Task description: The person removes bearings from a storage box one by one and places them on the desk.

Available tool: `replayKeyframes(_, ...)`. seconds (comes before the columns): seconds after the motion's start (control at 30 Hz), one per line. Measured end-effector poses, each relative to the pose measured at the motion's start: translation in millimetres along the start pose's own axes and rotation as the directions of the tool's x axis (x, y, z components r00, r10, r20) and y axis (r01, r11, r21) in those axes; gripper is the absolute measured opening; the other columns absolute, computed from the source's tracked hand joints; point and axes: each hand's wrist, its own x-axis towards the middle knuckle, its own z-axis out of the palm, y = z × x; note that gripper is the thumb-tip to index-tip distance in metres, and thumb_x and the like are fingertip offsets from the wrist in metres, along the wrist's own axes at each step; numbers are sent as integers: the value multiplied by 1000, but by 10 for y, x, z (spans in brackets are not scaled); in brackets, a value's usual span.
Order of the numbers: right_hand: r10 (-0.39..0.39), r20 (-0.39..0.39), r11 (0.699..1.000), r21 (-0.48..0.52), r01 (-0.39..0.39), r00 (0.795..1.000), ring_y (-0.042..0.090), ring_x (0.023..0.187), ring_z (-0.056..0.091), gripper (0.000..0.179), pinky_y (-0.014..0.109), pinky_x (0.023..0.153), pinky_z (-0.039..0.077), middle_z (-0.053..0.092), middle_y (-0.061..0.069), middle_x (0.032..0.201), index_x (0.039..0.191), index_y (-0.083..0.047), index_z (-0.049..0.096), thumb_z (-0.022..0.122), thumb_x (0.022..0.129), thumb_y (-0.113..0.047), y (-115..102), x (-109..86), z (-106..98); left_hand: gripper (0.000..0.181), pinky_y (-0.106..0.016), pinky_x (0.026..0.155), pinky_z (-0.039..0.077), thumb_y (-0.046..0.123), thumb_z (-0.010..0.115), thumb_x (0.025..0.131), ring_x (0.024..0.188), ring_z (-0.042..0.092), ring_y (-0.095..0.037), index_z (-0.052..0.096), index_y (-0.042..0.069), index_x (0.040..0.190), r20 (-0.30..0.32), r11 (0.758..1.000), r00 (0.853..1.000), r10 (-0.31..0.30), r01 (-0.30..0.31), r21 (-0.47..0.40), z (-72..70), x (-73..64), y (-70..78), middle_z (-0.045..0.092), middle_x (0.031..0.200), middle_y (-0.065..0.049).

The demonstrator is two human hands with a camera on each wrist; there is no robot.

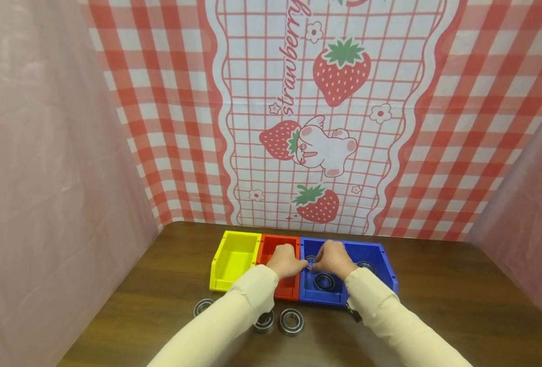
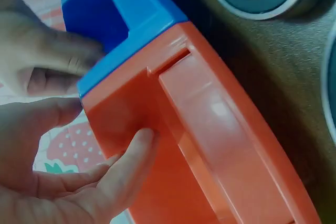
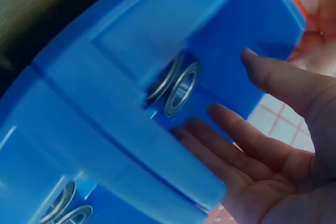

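Observation:
My right hand (image 1: 332, 260) is over the left blue bin (image 1: 321, 299), its thumb and fingers spread apart with nothing between them in the right wrist view. Inside that bin, below the fingertips, two metal ring bearings (image 3: 182, 90) lean close together. The left hand (image 1: 286, 261) hovers at the red bin (image 1: 288, 293), thumb at the edge where red meets blue. Its fingers are loosely extended and reach over the red bin, gripping nothing. In the head view the far bearing (image 1: 310, 260) shows between the two hands.
A yellow bin (image 1: 220, 283) stands at the row's left end. The right blue bin (image 1: 385, 255) also holds bearings (image 3: 76, 216). Several bearings (image 1: 291, 331) lie on the wooden table (image 1: 459, 295) before the bins, partly behind the left sleeve. A checked strawberry cloth (image 1: 184, 127) hangs behind.

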Motion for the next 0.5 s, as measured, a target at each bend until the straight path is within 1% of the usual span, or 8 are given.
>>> replayKeyframes(0.07, -5, 4, 1000, -11, 5, 1000, 16, 55, 55, 22, 30, 54, 48, 61, 2, 55, 58, -1, 68, 86, 61, -12, -7, -19, 27, 26, -24, 51, 37, 22, 69, 85, 55, 47, -16, 55, 4, 74, -4, 1000, 1000, -14, 14, -6, 4, 53, 6, 45, 62, -2)
replayKeyframes(0.1, -12, 7, 1000, -27, 13, 1000, 14, 53, 50, 24, 28, 52, 45, 56, 0, 54, 56, -2, 64, 87, 59, -10, -10, -25, 43, 25, -24, 52, 37, 22, 69, 85, 56, 46, -16, 55, 4, 74, 1, 1000, 1000, -24, 24, -9, 1, 76, 7, 45, 62, -2)
replayKeyframes(0.17, -24, 9, 998, -53, 24, 1000, 13, 52, 42, 30, 27, 50, 40, 48, -1, 54, 55, -3, 57, 87, 55, -7, -16, -37, 76, 25, -24, 53, 39, 22, 70, 84, 56, 47, -16, 55, 3, 76, 9, 999, 999, -39, 40, -19, -8, 102, 11, 47, 63, -2)
replayKeyframes(0.2, -33, 5, 997, -66, 33, 999, 14, 53, 43, 32, 29, 50, 41, 48, 0, 55, 57, -3, 56, 87, 54, -5, -20, -44, 89, 25, -24, 53, 40, 22, 71, 83, 56, 48, -15, 56, 3, 76, 16, 998, 999, -50, 50, -22, -15, 109, 12, 48, 62, -2)
replayKeyframes(0.3, -67, -8, 989, -129, 65, 998, 19, 60, 53, 38, 36, 59, 50, 56, 7, 64, 65, -1, 55, 89, 49, -5, -30, -69, 125, 25, -26, 55, 48, 22, 74, 81, 55, 55, -16, 59, 3, 74, 22, 996, 996, -84, 85, -41, -28, 120, 19, 53, 60, -2)
replayKeyframes(0.37, -66, 0, 987, -147, 65, 998, 23, 63, 58, 38, 40, 63, 53, 61, 12, 68, 68, 1, 58, 90, 47, -4, -33, -83, 145, 25, -27, 57, 51, 21, 76, 79, 55, 59, -17, 61, 3, 73, 18, 993, 994, -106, 107, -48, -22, 130, 23, 56, 58, -2)
replayKeyframes(0.43, -59, 12, 985, -161, 60, 998, 24, 65, 59, 37, 41, 64, 54, 63, 15, 70, 69, 3, 59, 89, 47, -3, -34, -89, 161, 25, -27, 56, 51, 22, 77, 78, 56, 60, -17, 61, 3, 72, 10, 993, 994, -113, 113, -34, -8, 140, 31, 57, 60, -2)
replayKeyframes(0.5, -44, 23, 985, -168, 48, 999, 22, 64, 58, 35, 40, 63, 54, 64, 16, 70, 69, 3, 60, 87, 47, 0, -29, -86, 177, 26, -25, 54, 48, 23, 77, 78, 58, 57, -16, 61, 2, 73, -1, 995, 995, -104, 104, -7, 8, 152, 44, 57, 63, -3)
